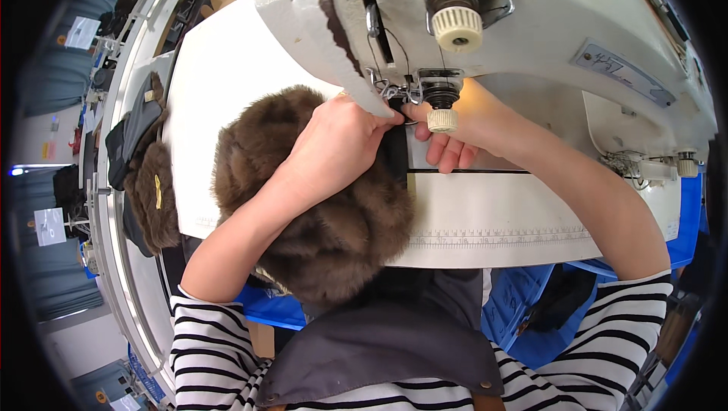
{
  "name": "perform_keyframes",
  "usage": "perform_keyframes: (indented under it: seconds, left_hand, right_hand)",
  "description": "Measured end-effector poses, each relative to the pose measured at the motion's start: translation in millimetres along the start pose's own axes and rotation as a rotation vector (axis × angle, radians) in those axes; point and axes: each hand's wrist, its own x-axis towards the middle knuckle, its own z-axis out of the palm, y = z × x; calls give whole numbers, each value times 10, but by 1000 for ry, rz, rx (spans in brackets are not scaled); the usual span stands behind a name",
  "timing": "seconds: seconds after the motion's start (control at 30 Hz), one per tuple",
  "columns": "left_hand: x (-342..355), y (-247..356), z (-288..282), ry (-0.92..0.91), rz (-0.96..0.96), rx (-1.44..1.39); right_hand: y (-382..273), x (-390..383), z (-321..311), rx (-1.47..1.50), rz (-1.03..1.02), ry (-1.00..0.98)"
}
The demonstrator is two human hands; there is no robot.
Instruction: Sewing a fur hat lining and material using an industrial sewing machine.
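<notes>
Head view, going left to right. Way over at the edge, bluish curtains and a white sheet of paper, all pretty bent by the fisheye. Next, some dark grey cloth lying along the left side of the white surface, with a smaller brown fur piece against it, yellow mark on top. Then a striped left sleeve down low, with a bare forearm reaching up across the big brown fur piece. Kinda bunched up, that one, sitting left of the needle area and hanging over the front edge of the surface. Left grip over the fur, thumb and fingers drawn together on a dark strip right by the needle. Below, a dark apron. Just past the needle, right grip turned palm up, fingers loosely curled, thumb side partly behind a cream knob; can't tell about anything pinched in there. Printed ruler scale along the near edge, blue bin below. Off-white sewing machine arching over to the right, and finally the striped right sleeve.
</notes>
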Motion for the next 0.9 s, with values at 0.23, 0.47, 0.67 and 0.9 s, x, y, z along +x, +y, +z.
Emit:
perform_keyframes:
  seconds: [0.23, 0.47, 0.67, 0.9]
  left_hand:
    - [-39, -20, 100, 119, -43, -5]
    - [106, -75, 26, -12, -203, -147]
    - [255, -88, -131, -193, -151, -355]
    - [286, 209, -228, -135, -540, -457]
  right_hand:
    - [48, 34, -6, 62, 49, 6]
    - [86, -91, 133, -71, 36, 120]
    - [564, -52, 416, -844, -844, 740]
    - [532, -31, 445, -1031, -728, 603]
